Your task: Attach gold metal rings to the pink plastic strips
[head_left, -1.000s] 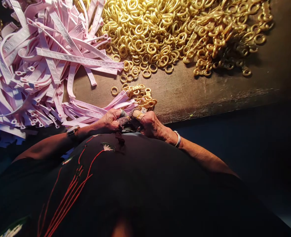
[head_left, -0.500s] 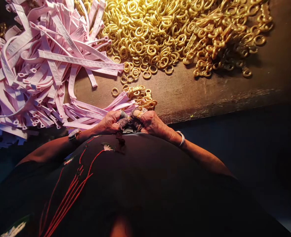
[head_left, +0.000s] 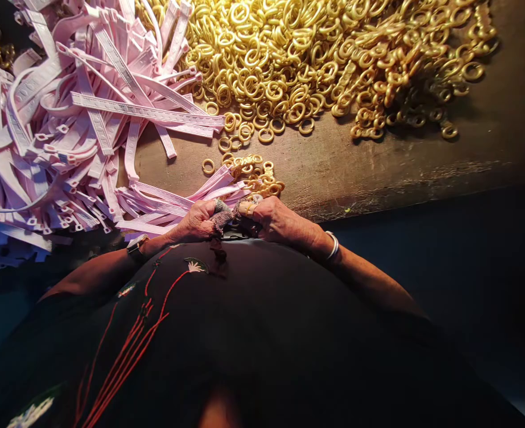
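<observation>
At the table's front edge, my left hand (head_left: 203,219) and my right hand (head_left: 273,220) are close together, fingertips nearly meeting. Both are closed, with greyish coverings on some fingers. Whatever lies between the fingertips is too small and hidden to make out. Just beyond them is a small cluster of gold rings (head_left: 262,173), beside a bundle of pink straps (head_left: 166,201) that reaches toward my fingers.
A big heap of gold rings (head_left: 280,53) covers the back of the wooden table (head_left: 333,163). Many pink straps (head_left: 52,125) are piled at the left, some over the front edge. One loose ring (head_left: 208,166) lies near the small cluster.
My right hand has turned slightly and its wrist has moved a little to the right. My left hand's fingers have shifted slightly. The piles look the same.
</observation>
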`<move>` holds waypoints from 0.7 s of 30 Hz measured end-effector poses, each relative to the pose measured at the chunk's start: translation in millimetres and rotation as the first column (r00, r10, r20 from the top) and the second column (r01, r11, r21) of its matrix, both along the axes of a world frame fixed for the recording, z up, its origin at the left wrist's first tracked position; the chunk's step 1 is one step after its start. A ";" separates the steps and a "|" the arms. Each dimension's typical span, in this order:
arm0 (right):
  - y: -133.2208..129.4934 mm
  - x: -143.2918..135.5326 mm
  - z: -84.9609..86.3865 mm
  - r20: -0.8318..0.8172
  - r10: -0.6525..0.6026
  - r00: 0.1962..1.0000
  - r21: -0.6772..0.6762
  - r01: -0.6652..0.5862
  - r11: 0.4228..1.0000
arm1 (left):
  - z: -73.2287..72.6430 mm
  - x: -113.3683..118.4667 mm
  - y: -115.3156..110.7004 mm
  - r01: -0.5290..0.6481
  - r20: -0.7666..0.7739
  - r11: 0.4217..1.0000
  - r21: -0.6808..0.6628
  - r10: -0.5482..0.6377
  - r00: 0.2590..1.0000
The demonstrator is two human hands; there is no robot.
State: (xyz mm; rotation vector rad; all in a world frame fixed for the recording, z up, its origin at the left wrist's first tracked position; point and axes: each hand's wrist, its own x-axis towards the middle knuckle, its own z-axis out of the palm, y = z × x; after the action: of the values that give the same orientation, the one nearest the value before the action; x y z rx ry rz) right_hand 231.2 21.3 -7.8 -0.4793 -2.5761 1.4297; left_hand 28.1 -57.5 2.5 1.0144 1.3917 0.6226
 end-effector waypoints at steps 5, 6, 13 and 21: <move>-0.7 0.2 -5.9 -0.083 -0.062 0.995 -0.072 0.056 0.996 | -1.8 3.3 1.6 -0.102 0.045 0.994 -0.050 0.104 0.994; -2.2 1.0 -5.8 -0.091 -0.096 0.991 -0.090 0.088 0.992 | 0.0 4.8 1.7 -0.140 0.063 0.988 -0.065 0.144 0.988; -12.6 11.1 -3.9 -0.169 -0.333 0.928 -0.091 0.321 0.943 | 39.4 -4.6 8.1 -0.101 0.021 0.994 -0.049 0.102 0.995; 1.2 16.2 -18.1 -0.146 -0.448 0.882 0.434 0.464 0.772 | 41.1 -63.9 -1.0 -0.114 -0.508 0.979 0.167 0.184 0.841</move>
State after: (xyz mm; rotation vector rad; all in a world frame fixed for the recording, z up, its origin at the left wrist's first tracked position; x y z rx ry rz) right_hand 247.4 22.6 -25.9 -0.9093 -2.4114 0.6318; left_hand -35.8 -58.5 43.6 1.2470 1.9458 0.5792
